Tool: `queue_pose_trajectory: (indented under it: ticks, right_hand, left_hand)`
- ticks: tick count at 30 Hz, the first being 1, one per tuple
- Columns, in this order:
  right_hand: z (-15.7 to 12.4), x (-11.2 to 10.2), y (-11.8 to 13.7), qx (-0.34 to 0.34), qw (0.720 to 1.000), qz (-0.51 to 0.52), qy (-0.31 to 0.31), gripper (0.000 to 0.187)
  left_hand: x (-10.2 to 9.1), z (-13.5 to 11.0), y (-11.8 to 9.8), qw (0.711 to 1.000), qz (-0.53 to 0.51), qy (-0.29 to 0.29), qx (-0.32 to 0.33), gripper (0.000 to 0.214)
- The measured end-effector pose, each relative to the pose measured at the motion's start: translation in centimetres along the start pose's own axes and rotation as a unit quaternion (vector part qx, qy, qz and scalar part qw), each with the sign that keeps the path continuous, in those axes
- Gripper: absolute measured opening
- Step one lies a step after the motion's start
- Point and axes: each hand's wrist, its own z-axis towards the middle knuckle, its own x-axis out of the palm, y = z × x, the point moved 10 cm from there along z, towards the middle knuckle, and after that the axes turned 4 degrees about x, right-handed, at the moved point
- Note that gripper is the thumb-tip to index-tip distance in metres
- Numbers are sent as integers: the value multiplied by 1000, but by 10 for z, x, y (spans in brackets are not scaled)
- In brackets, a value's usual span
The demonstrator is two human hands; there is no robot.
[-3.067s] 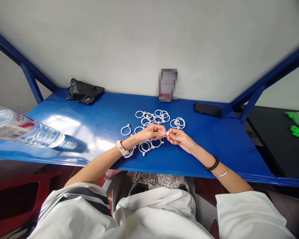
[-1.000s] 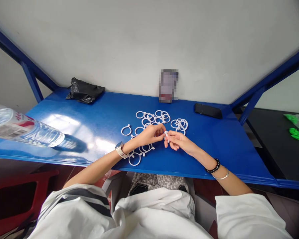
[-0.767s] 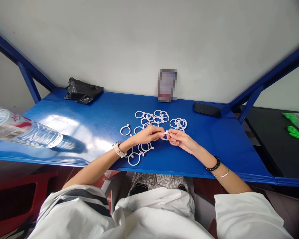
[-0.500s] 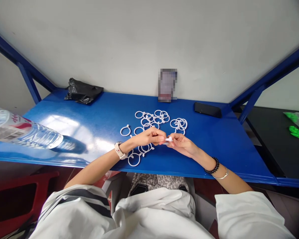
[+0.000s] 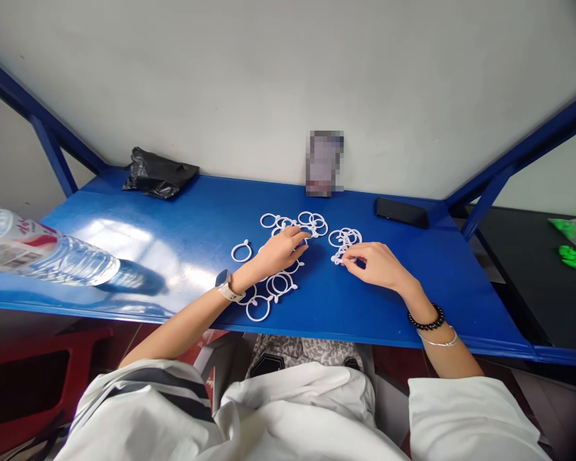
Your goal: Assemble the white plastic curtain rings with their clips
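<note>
My right hand (image 5: pixel 377 264) pinches a white plastic ring (image 5: pixel 336 259) between thumb and fingertips, low at the near edge of the right-hand cluster of rings (image 5: pixel 348 237). Much of that ring is hidden by the fingers. Over the larger, loosely spread group of white rings (image 5: pixel 278 283) on the left, my left hand (image 5: pixel 279 251) reaches with its fingers apart, palm down. It covers several rings, and no held ring shows in it. Each ring is thin and round with a small knob on its rim. One ring (image 5: pixel 241 252) lies apart at the left.
The rings lie on a blue table (image 5: pixel 413 288). A water bottle (image 5: pixel 43 250) is at left, a black plastic bag (image 5: pixel 158 173) at back left. A pixelated upright object (image 5: pixel 324 163) leans on the wall; a black phone (image 5: pixel 402 212) lies back right. Blue metal braces (image 5: pixel 489 198) flank the table.
My hands have parted from a small white piece held between them. The left moved up and left over the rings; the right moved right to the right-hand cluster, with a ring in its fingers.
</note>
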Motion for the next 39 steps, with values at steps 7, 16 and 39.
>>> queue_pose_trajectory:
  ticks: [7,16,39]
  right_hand:
    - [1,-3,7,-9,993,-103,-54,36]
    - [35,37,12,-51,977,-175,-106,36]
    - [36,40,18,-26,892,447,56,42]
  left_hand:
    - [24,5,-3,991,118,48,51,36]
    - [16,3,-7,991,111,59,37,26]
    - [0,2,-18,916,-395,68,37,46]
